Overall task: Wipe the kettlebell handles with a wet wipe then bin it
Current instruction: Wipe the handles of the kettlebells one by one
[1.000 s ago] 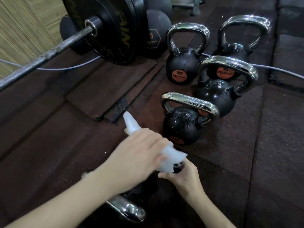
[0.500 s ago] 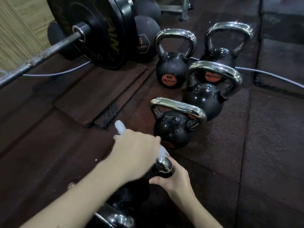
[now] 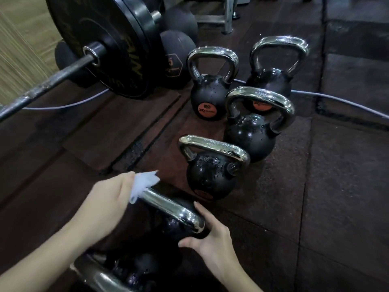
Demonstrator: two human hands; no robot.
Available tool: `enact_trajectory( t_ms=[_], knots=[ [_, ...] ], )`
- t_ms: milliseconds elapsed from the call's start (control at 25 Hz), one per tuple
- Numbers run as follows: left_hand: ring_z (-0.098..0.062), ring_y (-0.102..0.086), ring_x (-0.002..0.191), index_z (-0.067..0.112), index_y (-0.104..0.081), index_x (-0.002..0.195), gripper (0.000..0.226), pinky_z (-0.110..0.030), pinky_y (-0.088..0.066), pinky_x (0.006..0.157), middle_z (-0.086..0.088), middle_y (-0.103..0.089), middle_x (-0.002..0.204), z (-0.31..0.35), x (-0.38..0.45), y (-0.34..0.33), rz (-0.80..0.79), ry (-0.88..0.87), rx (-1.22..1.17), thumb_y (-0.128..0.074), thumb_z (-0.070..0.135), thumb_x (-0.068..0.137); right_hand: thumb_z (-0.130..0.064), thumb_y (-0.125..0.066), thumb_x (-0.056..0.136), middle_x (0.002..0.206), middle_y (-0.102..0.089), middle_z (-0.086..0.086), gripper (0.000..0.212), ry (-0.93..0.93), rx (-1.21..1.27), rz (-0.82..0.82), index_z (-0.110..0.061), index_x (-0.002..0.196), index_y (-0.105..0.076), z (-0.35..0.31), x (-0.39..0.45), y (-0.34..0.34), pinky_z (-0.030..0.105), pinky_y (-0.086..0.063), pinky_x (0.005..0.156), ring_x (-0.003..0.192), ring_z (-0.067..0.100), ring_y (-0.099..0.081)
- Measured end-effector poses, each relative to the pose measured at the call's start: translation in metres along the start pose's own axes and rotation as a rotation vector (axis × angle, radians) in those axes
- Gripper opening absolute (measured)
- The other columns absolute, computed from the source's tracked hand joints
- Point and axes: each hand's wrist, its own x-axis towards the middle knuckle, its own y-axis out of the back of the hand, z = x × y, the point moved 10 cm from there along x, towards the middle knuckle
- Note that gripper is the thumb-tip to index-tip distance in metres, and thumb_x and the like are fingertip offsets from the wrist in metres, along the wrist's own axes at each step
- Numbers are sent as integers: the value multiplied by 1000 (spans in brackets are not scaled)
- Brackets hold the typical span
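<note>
A white wet wipe (image 3: 143, 183) is pinched by the left hand (image 3: 105, 205) against the near kettlebell's chrome handle (image 3: 174, 209); the black bell is steadied by the right hand (image 3: 208, 234), fingers curled around its side; four more kettlebells (image 3: 210, 175) are seen on the rubber floor (image 3: 336, 186).

two bare forearms, left hand (image 3: 105, 204), right hand (image 3: 212, 237), no sleeves.
</note>
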Motion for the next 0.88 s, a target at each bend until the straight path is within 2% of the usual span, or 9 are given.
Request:
enact_trajectory(
  t_ms=[80,200,280,360,480,560,640,760,880],
  knots=[
    [-28,-61,73,20,-48,59,50,-38,-39,67,6,-53,58,-4,9,14,109,116,-79,-40,30,108,-32,-102,52,143,-63,-19,101,17,-25,-52,-46,142,-59,-10,-2,4,18,-39,118,135,-11,-52],
    [-28,-46,65,14,-42,59,53,-41,-31,64,-3,-49,61,17,29,39,290,160,-166,-35,29,110,-39,-98,65,127,-71,-23,66,73,-178,73,-39,125,-71,-16,7,47,18,-45,109,124,-14,-58],
    [-33,-52,76,8,-48,71,47,-40,-35,71,-12,-59,75,50,42,47,374,50,-134,-30,28,110,-38,-97,66,109,-75,-19,48,84,-166,267,-33,108,-74,-21,16,95,26,-51,101,111,-4,-67],
    [-39,-59,90,10,-55,88,42,-43,-42,80,-20,-66,92,100,47,42,413,-170,-87,-26,35,105,-38,-99,62,112,-73,-17,56,76,-125,342,-34,110,-69,-26,32,127,24,-52,100,110,-2,-66],
    [-22,-58,112,20,-64,111,48,-35,-41,98,-8,-69,112,159,52,-17,148,-425,-124,-22,42,102,-35,-103,53,120,-69,-28,75,41,-117,216,-46,116,-64,-35,64,135,7,-44,97,116,-17,-58],
    [-16,-45,136,25,-57,138,60,-37,-31,117,-2,-59,141,174,44,-68,-9,-530,101,-12,48,106,-37,-104,48,119,-71,-29,79,40,-151,135,-44,116,-65,-38,78,129,11,-48,98,115,-17,-59],
    [-19,-34,146,26,-43,151,66,-42,-25,120,2,-47,152,178,31,-98,-52,-623,324,-8,56,104,-40,-104,47,114,-72,-31,86,16,-163,86,-45,123,-64,-35,86,121,10,-50,92,111,-17,-60],
    [-15,-47,131,23,-50,147,58,-34,-32,113,7,-57,138,197,26,-99,-49,-705,249,-23,52,105,-40,-104,48,110,-72,-28,89,-26,-108,98,-44,126,-62,-26,89,121,5,-49,81,107,-17,-61],
    [-24,-59,90,27,-60,108,28,-45,-47,86,3,-64,96,200,48,-92,7,-738,326,-36,43,105,-37,-104,46,106,-72,-33,86,-34,-95,112,-46,122,-63,-26,89,122,4,-47,84,104,-19,-61]
  ],
)
